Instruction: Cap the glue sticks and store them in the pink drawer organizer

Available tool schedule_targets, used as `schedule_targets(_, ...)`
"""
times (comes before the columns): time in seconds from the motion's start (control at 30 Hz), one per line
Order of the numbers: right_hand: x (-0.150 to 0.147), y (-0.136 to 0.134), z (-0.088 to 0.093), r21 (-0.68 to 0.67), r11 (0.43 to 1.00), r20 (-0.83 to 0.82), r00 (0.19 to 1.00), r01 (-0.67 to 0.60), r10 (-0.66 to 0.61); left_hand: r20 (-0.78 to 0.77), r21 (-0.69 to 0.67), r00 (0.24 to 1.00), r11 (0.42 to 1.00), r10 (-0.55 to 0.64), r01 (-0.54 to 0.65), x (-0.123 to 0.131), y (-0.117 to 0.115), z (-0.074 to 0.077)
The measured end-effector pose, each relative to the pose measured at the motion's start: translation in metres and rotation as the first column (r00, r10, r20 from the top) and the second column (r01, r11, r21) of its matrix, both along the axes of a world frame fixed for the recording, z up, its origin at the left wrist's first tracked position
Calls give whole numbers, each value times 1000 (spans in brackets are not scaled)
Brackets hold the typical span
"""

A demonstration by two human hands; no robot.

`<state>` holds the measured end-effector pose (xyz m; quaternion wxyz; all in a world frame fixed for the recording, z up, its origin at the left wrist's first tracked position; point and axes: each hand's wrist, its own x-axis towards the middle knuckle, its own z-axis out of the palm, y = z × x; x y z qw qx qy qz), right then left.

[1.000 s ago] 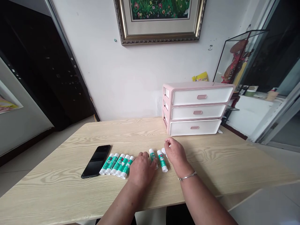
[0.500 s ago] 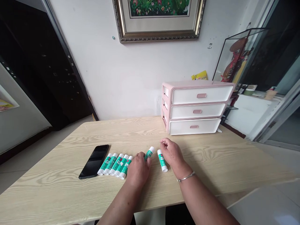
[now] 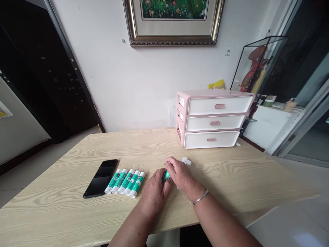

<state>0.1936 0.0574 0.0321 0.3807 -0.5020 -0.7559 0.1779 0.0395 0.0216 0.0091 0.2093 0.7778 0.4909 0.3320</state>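
Note:
A green-and-white glue stick [image 3: 166, 176] is gripped in my left hand [image 3: 155, 187], whose fingers are wrapped round its body. Closed over the upper end of that same stick, my right hand [image 3: 181, 173] hides the white cap. Under the right palm, only the white end of another glue stick [image 3: 179, 188] peeks out. To the left of my hands several glue sticks [image 3: 125, 182] lie side by side in a slanted row. Just beyond my right hand, small white round discs [image 3: 188, 162] rest on the table.
A black phone [image 3: 101, 179] lies left of the row on the wooden table [image 3: 64, 206]. At the back right stands a pink-and-white drawer unit [image 3: 212, 121] with a yellow packet [image 3: 216, 84] on top. The wall is behind the table.
My right hand has moved left and closed over the cap end of the glue stick in my left hand. It now covers most of the loose stick and uncovers the white discs.

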Motion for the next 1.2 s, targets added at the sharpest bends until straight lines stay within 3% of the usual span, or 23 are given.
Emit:
schedule_targets(0.2,-1,1,-6,-25,998,-135,989,-61,57,4,-131,999,990,-43,43,4,-4,8)
schedule_targets(0.37,-2,5,-9,-196,973,-335,941,-124,53,166,-162,973,969,-160,187,2,-6,16)
schedule_targets(0.5,-2,6,-11,-148,974,-396,913,-171,100,294,-214,930,933,-220,288,-3,-6,18)
schedule_targets(0.63,-7,1,-8,-104,973,-400,904,-204,147,372,-332,911,891,-178,309,-6,-7,18)
schedule_targets(0.77,-7,0,-7,-116,961,-414,892,-250,182,522,-472,848,798,-90,375,-5,-16,16)
schedule_targets(0.83,3,6,-6,-110,975,-445,887,-193,125,595,-517,802,740,-50,430,-7,-25,14)
schedule_targets(0.93,28,19,-1,-97,992,-513,850,83,-121,614,-543,789,706,-35,454,-16,-39,10)
schedule_targets(1.0,42,26,3,-85,953,-519,804,290,-291,490,-486,870,812,-52,323,-22,-44,7)
schedule_targets(1.07,48,31,3,-54,895,-451,789,443,-417,282,-352,959,931,7,97,-26,-44,5)
schedule_targets(1.13,48,33,-1,-30,851,-316,803,524,-505,50,-211,987,968,150,-136,-30,-40,4)
schedule_targets(1.2,48,35,-4,-49,808,-176,791,587,-586,-152,-72,943,948,297,-310,-33,-35,4)
